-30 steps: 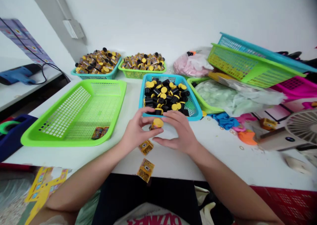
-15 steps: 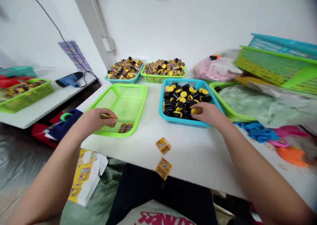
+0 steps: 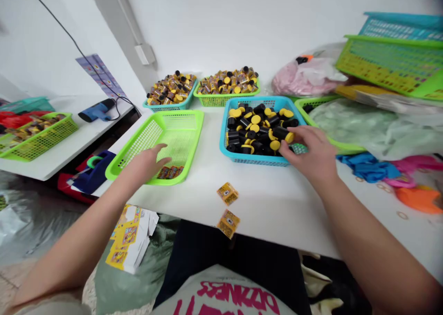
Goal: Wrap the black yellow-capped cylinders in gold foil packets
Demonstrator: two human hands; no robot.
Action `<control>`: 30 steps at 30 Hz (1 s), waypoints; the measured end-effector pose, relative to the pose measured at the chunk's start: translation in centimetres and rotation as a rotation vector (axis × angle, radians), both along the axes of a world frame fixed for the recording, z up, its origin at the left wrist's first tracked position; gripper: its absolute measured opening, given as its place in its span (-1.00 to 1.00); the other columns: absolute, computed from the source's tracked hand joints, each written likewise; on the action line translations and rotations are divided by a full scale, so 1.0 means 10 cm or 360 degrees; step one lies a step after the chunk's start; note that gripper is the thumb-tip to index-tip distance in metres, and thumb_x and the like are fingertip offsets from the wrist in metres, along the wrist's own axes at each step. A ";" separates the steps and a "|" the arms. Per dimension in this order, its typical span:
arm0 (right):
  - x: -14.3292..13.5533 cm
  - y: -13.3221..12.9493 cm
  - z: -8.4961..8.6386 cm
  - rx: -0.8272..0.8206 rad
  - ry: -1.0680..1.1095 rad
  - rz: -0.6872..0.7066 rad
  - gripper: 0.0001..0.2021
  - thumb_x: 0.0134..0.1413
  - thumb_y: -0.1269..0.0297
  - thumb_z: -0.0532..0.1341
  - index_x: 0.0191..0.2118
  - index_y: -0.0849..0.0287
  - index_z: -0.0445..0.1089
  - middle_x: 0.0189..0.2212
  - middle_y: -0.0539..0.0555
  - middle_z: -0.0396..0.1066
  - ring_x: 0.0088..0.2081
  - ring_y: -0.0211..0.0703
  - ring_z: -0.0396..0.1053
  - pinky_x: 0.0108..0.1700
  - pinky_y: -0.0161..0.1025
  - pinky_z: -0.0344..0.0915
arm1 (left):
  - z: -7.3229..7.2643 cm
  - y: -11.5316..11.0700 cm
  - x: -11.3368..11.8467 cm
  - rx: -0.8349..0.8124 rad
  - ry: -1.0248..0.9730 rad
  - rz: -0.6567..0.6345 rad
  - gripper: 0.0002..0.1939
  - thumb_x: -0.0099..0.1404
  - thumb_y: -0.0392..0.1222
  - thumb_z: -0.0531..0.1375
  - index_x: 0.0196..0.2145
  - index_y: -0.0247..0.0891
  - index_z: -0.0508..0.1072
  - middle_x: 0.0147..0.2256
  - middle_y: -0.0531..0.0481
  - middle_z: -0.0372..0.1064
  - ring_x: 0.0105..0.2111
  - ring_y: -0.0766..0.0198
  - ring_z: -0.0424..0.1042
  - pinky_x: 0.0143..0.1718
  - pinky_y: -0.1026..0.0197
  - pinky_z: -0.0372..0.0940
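My left hand (image 3: pixel 147 163) is over the near side of a light green basket (image 3: pixel 198 137), thumb and forefinger apart, with nothing between them. Beneath its fingertips, a few small printed orange-brown pieces (image 3: pixel 170 172) lie on the basket floor. At the right edge of a blue basket (image 3: pixel 223 144), my right hand (image 3: pixel 311 155) pinches the yellow-capped end of a black canister (image 3: pixel 281 133). Many similar black canisters with yellow lids (image 3: pixel 254 128) fill this basket. Two flat printed orange sleeves (image 3: pixel 228 193) lie on the white table (image 3: pixel 270 199) in front of me.
Behind stand a blue basket (image 3: pixel 187 103) and a green basket (image 3: pixel 224 101), both heaped with printed canisters. Stacked baskets (image 3: pixel 391 61) and plastic bags (image 3: pixel 363 125) crowd the right. A blue heat gun (image 3: pixel 97 110) lies on the side table, and printed yellow sheets (image 3: pixel 129 239) are below at left.
My left hand has let go of a small orange printed piece, now with the others in the green basket. My right hand has drawn slightly right with a canister. The view has shifted.
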State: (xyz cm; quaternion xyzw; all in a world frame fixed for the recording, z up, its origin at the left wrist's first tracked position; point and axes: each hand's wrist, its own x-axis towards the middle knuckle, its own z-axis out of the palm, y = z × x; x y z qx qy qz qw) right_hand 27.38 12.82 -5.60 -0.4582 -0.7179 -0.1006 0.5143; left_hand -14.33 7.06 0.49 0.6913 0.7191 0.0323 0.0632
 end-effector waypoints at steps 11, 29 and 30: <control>0.04 0.03 -0.09 0.0056 -0.0082 0.0046 -0.65 0.06 0.36 0.28 0.01 0.10 0.40 -0.10 0.17 0.43 -0.24 -0.10 0.48 -0.14 -0.11 0.51 | -0.92 -1.32 1.21 0.0663 0.0217 -0.1752 -0.64 0.42 -0.42 -0.03 0.09 -0.59 0.37 0.04 -0.36 0.47 0.07 0.01 0.47 0.06 0.06 0.40; -0.39 -0.33 0.07 -0.0014 0.0300 0.0573 -0.70 0.12 0.43 0.24 -0.03 0.03 0.40 -0.09 0.14 0.28 -0.26 -0.19 0.37 -0.29 -0.18 0.42 | -0.64 0.25 1.73 -0.0354 -0.2276 -0.0594 -0.36 0.03 -0.13 0.47 0.05 -0.29 0.41 -0.39 -0.01 0.58 -0.40 0.19 0.58 -0.27 0.15 0.47; -0.40 -0.34 0.07 -0.0152 0.0436 0.0686 -0.70 0.13 0.39 0.26 -0.01 0.02 0.38 -0.11 0.12 0.30 -0.32 -0.24 0.35 -0.34 -0.21 0.41 | -0.66 0.23 1.71 -0.0430 -0.2312 -0.0597 -0.29 0.10 -0.11 0.43 0.16 -0.26 0.31 -0.44 0.03 0.56 -0.44 0.19 0.57 -0.31 0.16 0.47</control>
